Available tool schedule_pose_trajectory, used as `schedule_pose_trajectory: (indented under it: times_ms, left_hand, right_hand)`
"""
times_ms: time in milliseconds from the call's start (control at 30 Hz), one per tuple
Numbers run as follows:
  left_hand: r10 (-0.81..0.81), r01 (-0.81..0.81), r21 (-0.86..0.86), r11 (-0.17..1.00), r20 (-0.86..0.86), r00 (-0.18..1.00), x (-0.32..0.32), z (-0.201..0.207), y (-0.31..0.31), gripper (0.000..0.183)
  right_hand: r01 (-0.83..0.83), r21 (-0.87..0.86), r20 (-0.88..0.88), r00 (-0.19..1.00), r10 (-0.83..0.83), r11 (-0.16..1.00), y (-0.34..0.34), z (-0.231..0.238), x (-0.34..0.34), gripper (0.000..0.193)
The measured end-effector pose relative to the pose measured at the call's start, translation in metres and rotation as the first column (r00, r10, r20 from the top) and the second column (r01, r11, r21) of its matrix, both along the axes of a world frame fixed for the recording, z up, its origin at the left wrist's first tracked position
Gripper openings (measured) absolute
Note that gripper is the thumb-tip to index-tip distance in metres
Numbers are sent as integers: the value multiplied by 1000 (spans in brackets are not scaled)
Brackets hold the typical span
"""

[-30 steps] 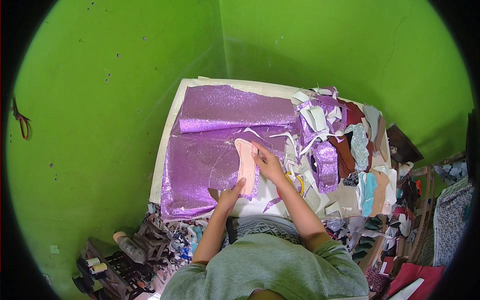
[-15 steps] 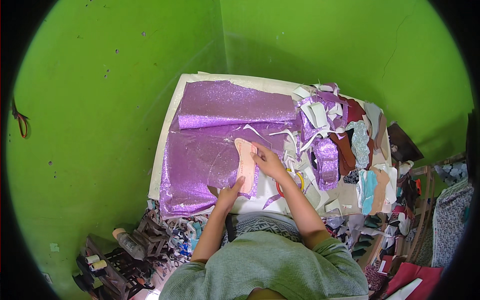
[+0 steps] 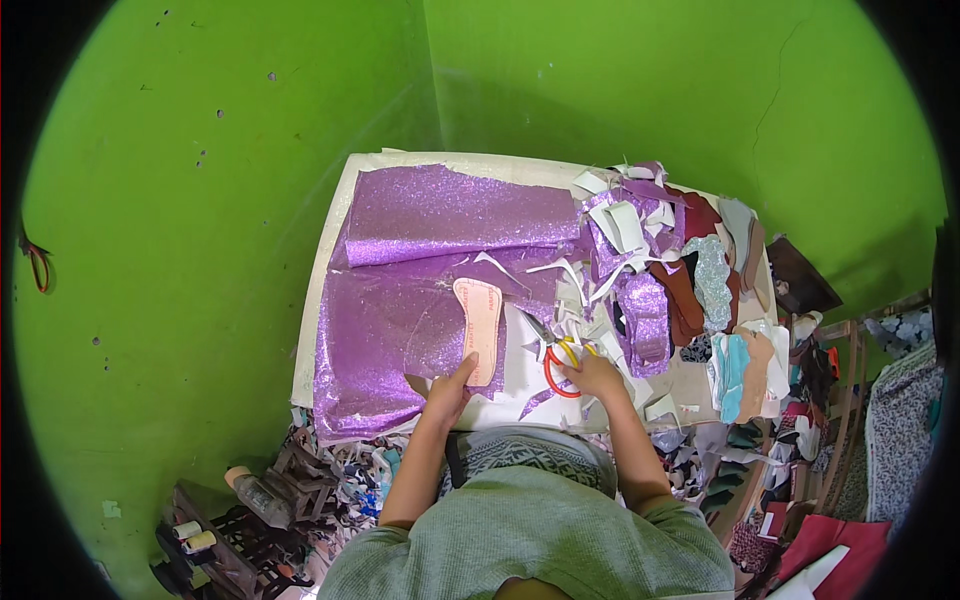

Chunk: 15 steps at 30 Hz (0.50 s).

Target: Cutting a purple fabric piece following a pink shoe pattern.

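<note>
A pale pink insole-shaped piece (image 3: 482, 320) lies over purple glitter sheet material (image 3: 390, 320) on the table. My left hand (image 3: 449, 396) grips its lower end with the thumb on top; the fingers beneath are mostly hidden. To the right of it, my right hand (image 3: 594, 378) is closed at the handles of a pair of scissors (image 3: 553, 378), one loop red and the other yellow. Their blades point away and to the left, toward the insole piece, without touching it. White and purple offcuts (image 3: 578, 322) lie around the scissors.
A folded purple glitter length (image 3: 455, 215) lies at the table's far side. On the right are heaped scraps (image 3: 625, 228), purple cut pieces (image 3: 648, 315), and brown, silver and turquoise pieces (image 3: 738, 378). Green walls (image 3: 640, 80) meet behind the white table (image 3: 312, 350). Scraps (image 3: 350, 490) cover the floor.
My right hand has left the upper part of the insole piece and moved down and right to the scissors, now turned toward the insole piece. My left hand keeps its hold.
</note>
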<state>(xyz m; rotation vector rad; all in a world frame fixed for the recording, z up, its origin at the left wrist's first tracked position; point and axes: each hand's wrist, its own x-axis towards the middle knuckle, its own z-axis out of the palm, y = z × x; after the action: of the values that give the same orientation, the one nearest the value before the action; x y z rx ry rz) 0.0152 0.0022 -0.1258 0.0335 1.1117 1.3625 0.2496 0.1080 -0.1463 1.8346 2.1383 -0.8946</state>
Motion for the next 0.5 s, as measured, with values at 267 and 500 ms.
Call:
schedule_pose_trajectory:
  times_ms: [267, 500]
  left_hand:
    - [21, -20, 17, 1000, -21, 1000, 0, 1, 0, 40]
    - [40, -40, 21, 999, -40, 998, 1, 11, 3, 41]
  right_hand:
    - [62, 301, -69, 997, -43, 952, -11, -16, -10, 50]
    - [-89, 135, -28, 995, 94, 987, 0, -19, -10, 61]
